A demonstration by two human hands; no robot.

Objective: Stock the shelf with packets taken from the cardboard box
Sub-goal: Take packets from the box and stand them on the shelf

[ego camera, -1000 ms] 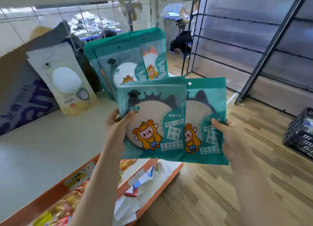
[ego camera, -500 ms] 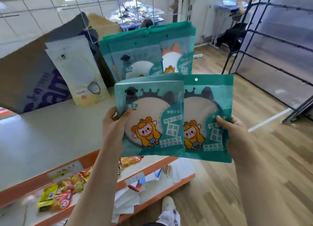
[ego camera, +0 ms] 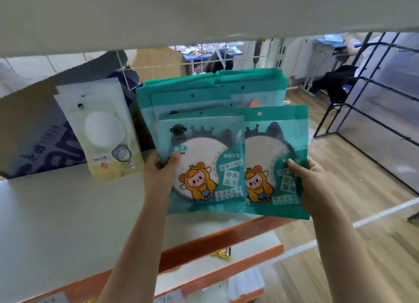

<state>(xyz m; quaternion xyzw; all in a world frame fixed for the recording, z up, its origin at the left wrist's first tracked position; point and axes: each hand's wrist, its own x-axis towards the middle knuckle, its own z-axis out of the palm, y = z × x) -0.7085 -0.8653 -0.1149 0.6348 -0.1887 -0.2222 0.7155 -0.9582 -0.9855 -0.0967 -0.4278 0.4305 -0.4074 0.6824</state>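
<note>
**Left hand (ego camera: 158, 178) and right hand (ego camera: 315, 184), both gripping**

Your left hand pinches the front packet (ego camera: 204, 162) by its left edge, thumb on its face. Your right hand pinches the rear packet (ego camera: 276, 166), which the front one overlaps. You hold both over the shelf (ego camera: 56, 212), before a standing stack of packets (ego camera: 204, 91).

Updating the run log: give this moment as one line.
left hand: grips left packet | right hand: grips right packet | both before teal stack on shelf

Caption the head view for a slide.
Left hand and right hand hold teal packets before the teal stack on the shelf.
</note>
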